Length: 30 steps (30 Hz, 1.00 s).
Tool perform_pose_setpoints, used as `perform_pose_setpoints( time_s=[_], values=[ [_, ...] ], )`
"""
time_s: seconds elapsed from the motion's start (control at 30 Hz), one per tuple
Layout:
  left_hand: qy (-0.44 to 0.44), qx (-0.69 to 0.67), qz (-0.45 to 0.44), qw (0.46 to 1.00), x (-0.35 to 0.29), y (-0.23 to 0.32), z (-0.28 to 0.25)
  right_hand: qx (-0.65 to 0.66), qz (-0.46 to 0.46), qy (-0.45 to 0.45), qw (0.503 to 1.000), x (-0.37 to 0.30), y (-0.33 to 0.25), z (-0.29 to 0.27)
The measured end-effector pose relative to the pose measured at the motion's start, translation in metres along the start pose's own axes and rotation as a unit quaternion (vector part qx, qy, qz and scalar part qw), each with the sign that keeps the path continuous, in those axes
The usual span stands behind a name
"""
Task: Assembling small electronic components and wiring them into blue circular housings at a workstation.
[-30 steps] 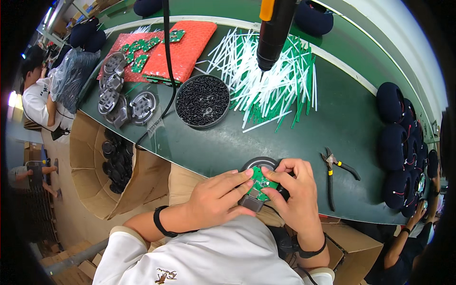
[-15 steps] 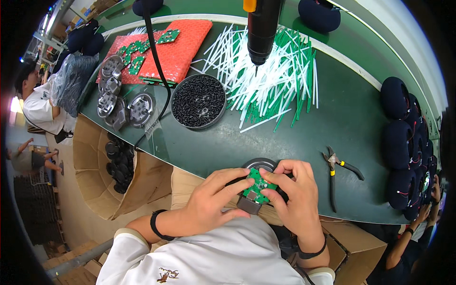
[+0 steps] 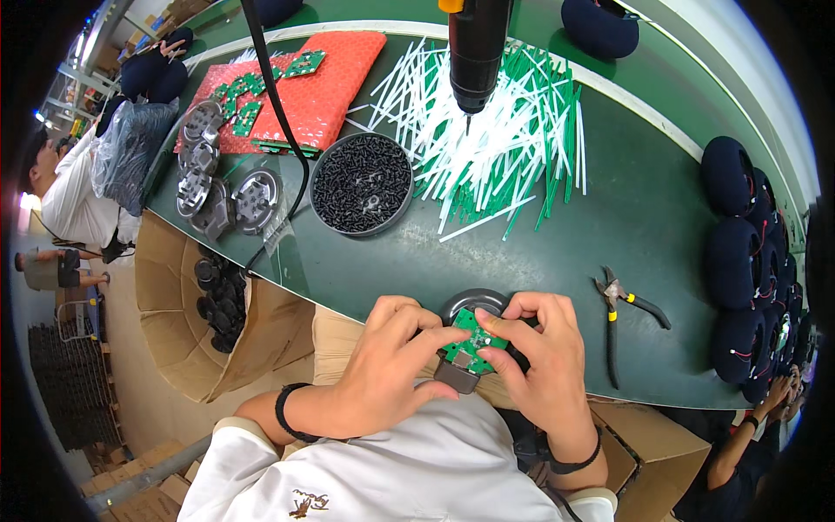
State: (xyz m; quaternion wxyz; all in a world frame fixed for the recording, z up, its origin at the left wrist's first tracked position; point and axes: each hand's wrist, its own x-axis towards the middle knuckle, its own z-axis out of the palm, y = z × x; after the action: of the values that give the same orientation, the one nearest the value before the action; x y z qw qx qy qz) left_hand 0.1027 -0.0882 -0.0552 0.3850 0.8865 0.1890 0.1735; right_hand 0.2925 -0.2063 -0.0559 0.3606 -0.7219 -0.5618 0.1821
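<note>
At the table's near edge my hands are at a green circuit board seated on a dark plastic housing. The housing has a round end and a box-shaped end. My left hand is closed at the left side, its index fingertip on the board and its thumb against the boxy end. My right hand is closed around the other side, with thumb and index finger pressed on the board. Its remaining fingers are curled by the round end. What lies under the board is hidden.
An electric screwdriver hangs over white and green strips. A round tin of black screws, grey housings and boards on red bubble wrap lie left. Cutters and dark padded cups are right; a carton stands below.
My left fingers have drawn back and curled a little, their middle finger now lifted off the board. My right hand and the housing have hardly moved.
</note>
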Motion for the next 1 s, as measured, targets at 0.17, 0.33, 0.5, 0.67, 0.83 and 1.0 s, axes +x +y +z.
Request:
perform_pose_setpoints(
  time_s=[0.17,0.33,0.5,0.67,0.83,1.0],
  values=[
    [-0.008,0.035,0.016,0.999,-0.004,-0.007,0.0,-0.006,-0.007,-0.004,1.0,0.002,0.0,0.001],
    [-0.023,0.065,0.039,0.997,-0.004,-0.001,-0.001,-0.019,-0.001,-0.004,1.0,-0.002,-0.005,-0.002],
    [-0.027,0.101,0.067,0.992,-0.005,-0.007,0.002,-0.025,-0.008,0.004,1.0,-0.001,-0.001,0.001],
    [-0.019,0.102,0.072,0.992,-0.007,-0.005,0.002,-0.024,-0.012,0.031,0.999,-0.006,-0.001,0.006],
    [-0.003,0.127,0.086,0.988,-0.011,-0.004,0.003,-0.027,-0.038,0.056,0.997,-0.006,-0.001,0.006],
    [0.005,0.109,0.095,0.989,-0.012,-0.005,0.001,-0.026,-0.069,0.076,0.994,-0.008,-0.002,0.005]
  ],
)
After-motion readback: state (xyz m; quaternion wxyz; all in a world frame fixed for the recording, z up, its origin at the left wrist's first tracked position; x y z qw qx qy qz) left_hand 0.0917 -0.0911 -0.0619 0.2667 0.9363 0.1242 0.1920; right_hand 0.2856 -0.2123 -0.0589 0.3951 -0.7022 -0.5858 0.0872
